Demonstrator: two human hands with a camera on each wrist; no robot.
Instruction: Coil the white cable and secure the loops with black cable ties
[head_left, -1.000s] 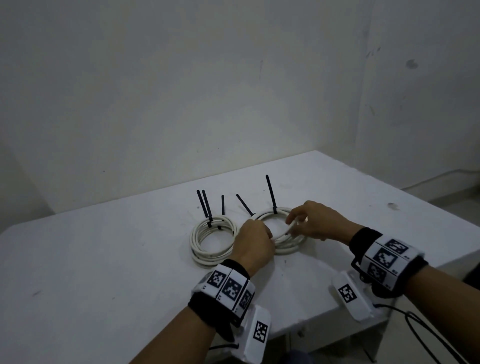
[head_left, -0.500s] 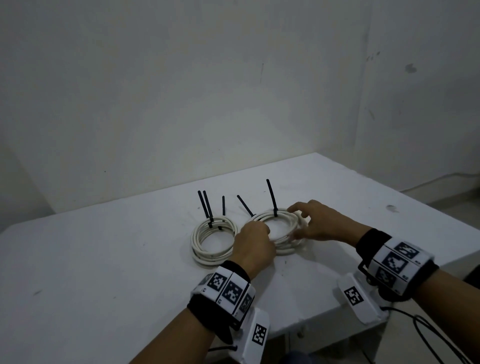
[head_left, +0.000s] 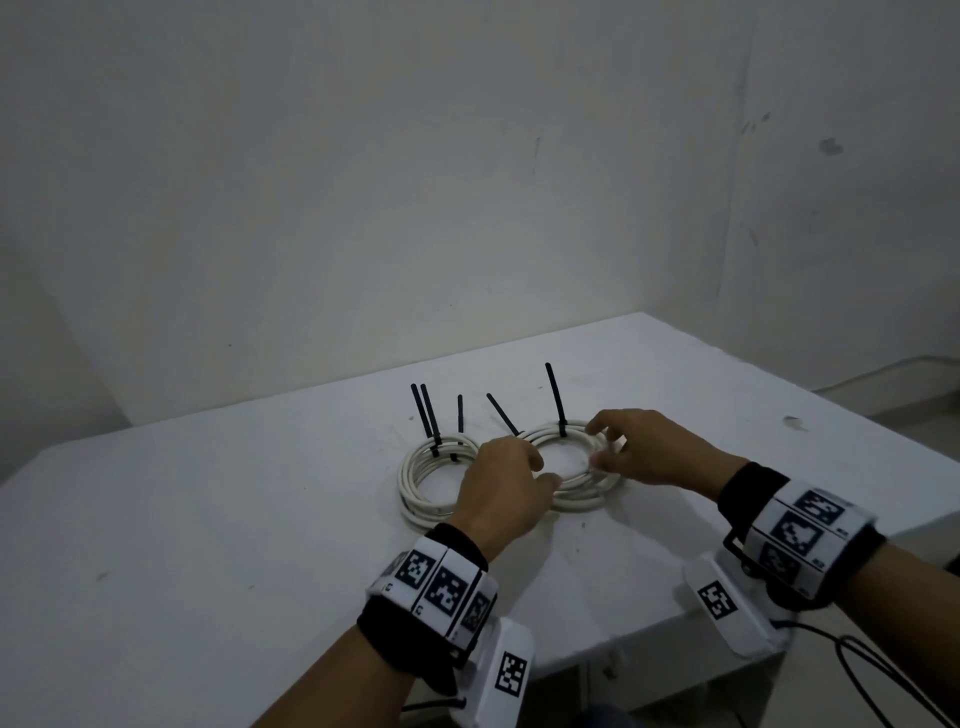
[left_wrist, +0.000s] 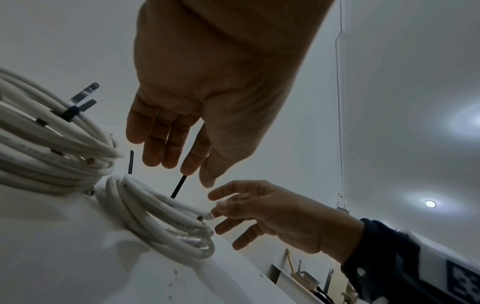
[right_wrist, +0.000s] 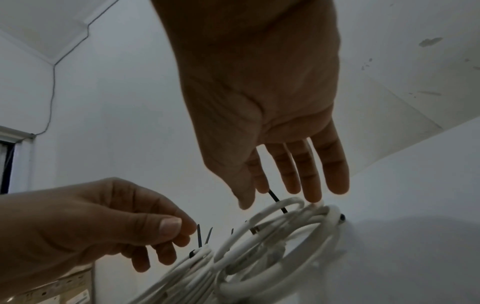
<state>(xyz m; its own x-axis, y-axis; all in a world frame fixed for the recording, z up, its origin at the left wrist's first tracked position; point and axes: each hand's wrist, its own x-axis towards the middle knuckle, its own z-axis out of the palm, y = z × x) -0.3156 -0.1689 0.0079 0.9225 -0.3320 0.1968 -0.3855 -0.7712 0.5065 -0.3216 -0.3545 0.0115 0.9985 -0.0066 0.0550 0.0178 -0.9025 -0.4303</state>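
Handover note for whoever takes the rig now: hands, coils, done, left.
Left hand: fingers loosely curled, over the near-left rim of the right coil; holds nothing that shows.
Right hand: open, fingers spread just above that coil's right rim; contact unclear.
Left coil: flat on the table, touching the right coil, with three black ties whose tails stand up.
Right coil: two ties visible, a tall one at the far rim and a slanted one at far left.
Done: both cables coiled and tied.
Left: judging by the hands, perhaps another tie or a tidy of the right coil; no loose tie in view.

No legible text — (wristband (head_left: 795, 525) patterns only)
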